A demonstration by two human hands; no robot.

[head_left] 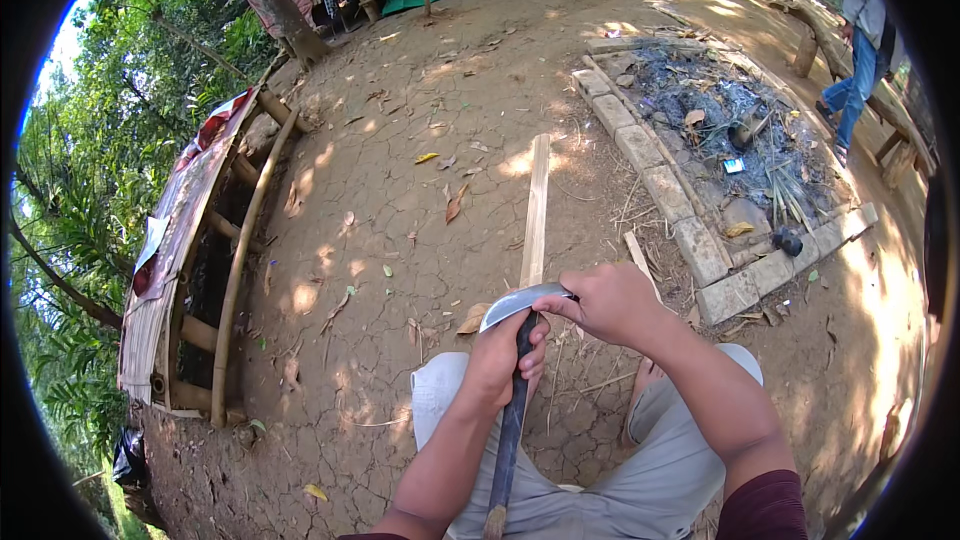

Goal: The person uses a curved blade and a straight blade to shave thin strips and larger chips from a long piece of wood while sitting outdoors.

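Observation:
A curved steel knife blade [520,301] lies across in front of me, its pointed end to the left. My right hand [612,306] is closed at the blade's right end, where a bit of dark handle shows; the fingers hide the rest. My left hand [500,360] wraps round a long dark stick [508,440] just under the blade, close to its edge. The stick runs down between my knees. Beyond the blade a pale wooden strip [537,205] lines up with the stick; I cannot tell whether they are one piece.
To the right is a block-edged fire pit [668,192] with ash and a dark pot [787,241]. A low bamboo platform [185,240] stands left. A person in jeans [860,90] is at far right; others sit under the shelter behind. Dry leaves [455,204] dot the cracked earth.

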